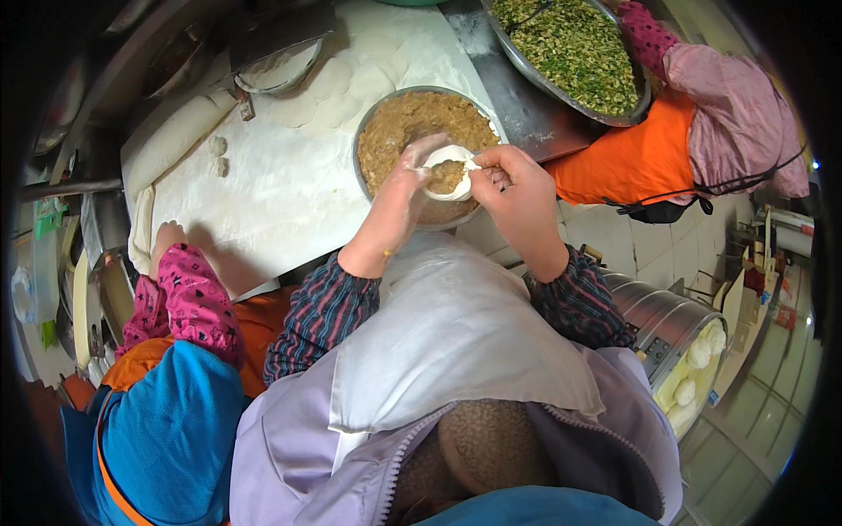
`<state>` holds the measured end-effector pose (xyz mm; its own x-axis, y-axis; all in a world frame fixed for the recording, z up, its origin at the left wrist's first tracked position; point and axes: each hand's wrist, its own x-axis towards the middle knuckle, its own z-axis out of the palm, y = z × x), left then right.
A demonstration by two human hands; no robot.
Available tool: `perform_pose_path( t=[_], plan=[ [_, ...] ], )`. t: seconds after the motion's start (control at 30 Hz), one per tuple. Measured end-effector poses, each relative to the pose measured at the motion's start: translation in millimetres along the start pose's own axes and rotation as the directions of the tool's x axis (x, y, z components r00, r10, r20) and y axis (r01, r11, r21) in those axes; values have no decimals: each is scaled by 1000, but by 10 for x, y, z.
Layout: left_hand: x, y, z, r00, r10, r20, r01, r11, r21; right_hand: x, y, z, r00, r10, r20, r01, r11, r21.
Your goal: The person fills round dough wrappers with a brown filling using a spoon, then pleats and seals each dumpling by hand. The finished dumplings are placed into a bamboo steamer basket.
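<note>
Between my hands, above a metal bowl of brown minced filling point(408, 118), is a round dough wrapper point(450, 194) with filling in its middle. My left hand point(402, 191) cups the wrapper from the left, its fingers partly hidden behind the dough. Thumb and forefinger of my right hand point(520, 200) pinch the wrapper's right edge into folds. The wrapper's top is still a ring around the visible filling. Flat dough rounds point(335, 89) lie overlapping on the floured work surface beyond the bowl.
A co-worker's hand point(168, 238) touches a long dough roll point(177, 135) at left. Two small dough lumps point(218, 156) lie near it. A large bowl of chopped green filling point(572, 52) stands at upper right beside another person in an orange apron point(631, 154). Stacked steamers point(658, 329) hold buns at right.
</note>
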<state>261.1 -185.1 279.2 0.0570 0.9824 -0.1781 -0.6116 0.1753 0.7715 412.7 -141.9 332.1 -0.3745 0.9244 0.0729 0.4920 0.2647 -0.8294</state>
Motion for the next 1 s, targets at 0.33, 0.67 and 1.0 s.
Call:
perform_pose_path(
  t=[0.33, 0.67, 1.0],
  plan=[
    [-33, -144, -16, 1000, -4, -8, 6, 981, 196, -23, -36, 72, 981, -188, 37, 192, 966, -174],
    [-38, 16, -36, 995, -56, 79, 77, 952, -297, -28, -22, 1, 997, -81, 5, 81, 994, -66],
    [3, -194, -49, 984, -178, -22, 168, 959, -229, -93, -108, 54, 989, -121, 83, 128, 989, -77]
  ],
)
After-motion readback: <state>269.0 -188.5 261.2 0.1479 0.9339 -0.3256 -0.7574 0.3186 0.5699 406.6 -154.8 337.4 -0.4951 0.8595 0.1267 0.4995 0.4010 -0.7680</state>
